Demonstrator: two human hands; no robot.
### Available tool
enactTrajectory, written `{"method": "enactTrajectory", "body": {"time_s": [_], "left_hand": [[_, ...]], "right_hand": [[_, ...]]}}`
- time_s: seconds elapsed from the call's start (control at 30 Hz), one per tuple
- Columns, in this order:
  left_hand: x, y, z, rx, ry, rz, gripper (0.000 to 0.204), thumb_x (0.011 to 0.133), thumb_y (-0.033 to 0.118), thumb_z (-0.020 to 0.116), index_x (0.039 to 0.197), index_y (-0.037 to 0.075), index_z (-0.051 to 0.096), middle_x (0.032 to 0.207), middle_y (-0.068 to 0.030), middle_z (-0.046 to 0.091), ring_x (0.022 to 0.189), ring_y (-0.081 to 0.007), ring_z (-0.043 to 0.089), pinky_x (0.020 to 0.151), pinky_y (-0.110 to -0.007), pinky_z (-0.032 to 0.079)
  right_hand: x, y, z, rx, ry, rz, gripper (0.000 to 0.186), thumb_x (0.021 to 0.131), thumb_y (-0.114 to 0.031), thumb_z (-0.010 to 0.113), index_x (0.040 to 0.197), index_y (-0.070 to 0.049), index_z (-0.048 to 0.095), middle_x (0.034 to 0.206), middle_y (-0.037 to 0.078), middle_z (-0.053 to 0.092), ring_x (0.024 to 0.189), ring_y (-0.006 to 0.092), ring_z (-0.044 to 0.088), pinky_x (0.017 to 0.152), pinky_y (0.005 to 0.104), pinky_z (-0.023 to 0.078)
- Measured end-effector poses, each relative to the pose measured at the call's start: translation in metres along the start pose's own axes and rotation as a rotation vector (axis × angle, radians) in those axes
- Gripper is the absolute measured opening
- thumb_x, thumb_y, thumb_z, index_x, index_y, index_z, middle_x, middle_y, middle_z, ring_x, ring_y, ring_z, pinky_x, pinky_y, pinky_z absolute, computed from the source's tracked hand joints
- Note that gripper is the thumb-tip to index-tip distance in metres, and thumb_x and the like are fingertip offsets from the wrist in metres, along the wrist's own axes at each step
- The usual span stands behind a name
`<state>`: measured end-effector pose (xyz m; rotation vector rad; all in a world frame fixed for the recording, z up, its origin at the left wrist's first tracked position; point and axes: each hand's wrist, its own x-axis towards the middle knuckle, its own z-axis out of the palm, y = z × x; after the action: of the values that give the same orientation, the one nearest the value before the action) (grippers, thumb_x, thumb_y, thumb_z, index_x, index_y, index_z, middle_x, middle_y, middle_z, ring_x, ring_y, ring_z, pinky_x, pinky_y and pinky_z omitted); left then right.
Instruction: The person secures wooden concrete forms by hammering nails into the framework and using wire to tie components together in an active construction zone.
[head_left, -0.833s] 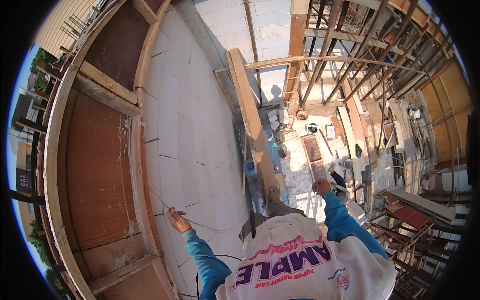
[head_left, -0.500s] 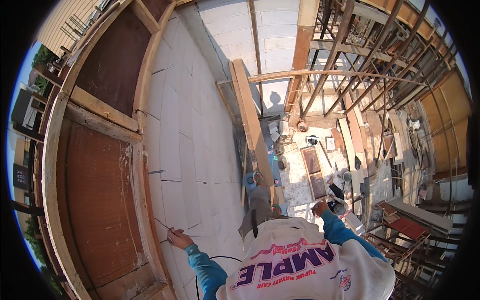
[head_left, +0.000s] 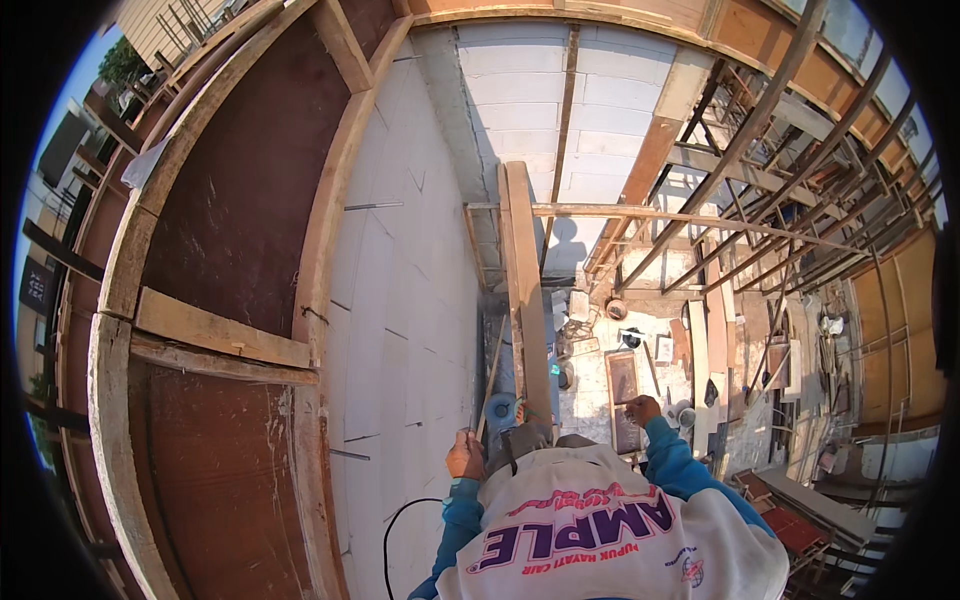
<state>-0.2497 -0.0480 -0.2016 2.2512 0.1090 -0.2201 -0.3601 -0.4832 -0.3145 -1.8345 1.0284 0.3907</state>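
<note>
The head-worn fisheye looks steeply down past the torso (head_left: 600, 520).

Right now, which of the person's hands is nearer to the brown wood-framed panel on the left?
Left. The left hand is to the right of the panel, apart from it; the right hand is farther off to the right.

Thin black cable (head_left: 388, 540), sharply arched

White side wall (head_left: 390, 340), left of left hand (head_left: 466, 456). Bright floor (head_left: 590, 398), below right hand (head_left: 643, 409). White end wall (head_left: 620, 110), part sunlit, ahead of both; slanting poles (head_left: 764, 92), ahead rightward.
</note>
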Motion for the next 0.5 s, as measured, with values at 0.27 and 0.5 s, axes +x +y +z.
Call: {"method": "enactTrajectory", "body": {"time_s": [0.27,0.5], "left_hand": [[0.109,0.057,-0.017,0.033,0.088,0.126,0.026,0.100,0.029,0.042,0.101,0.008,0.057,0.066,-0.0075,0.065,0.062,-0.0254,0.064,0.061,-0.036,0.049],[0.150,0.082,-0.010,-0.231,0.141,0.061,0.032,0.101,0.032,0.042,0.101,0.002,0.055,0.067,-0.0081,0.065,0.063,-0.0152,0.062,0.062,-0.030,0.049]], "right_hand": [[0.070,-0.131,0.051,0.464,-0.185,-0.072,0.019,0.091,-0.012,0.049,0.101,0.002,0.058,0.077,0.014,0.066,0.060,0.0177,0.063,0.051,0.0307,0.051],[0.102,-0.220,0.121,-0.052,-0.088,-0.594,0.024,0.087,-0.018,0.043,0.080,-0.003,0.061,0.061,0.006,0.054,0.057,0.0147,0.052,0.055,0.0289,0.045]]}}
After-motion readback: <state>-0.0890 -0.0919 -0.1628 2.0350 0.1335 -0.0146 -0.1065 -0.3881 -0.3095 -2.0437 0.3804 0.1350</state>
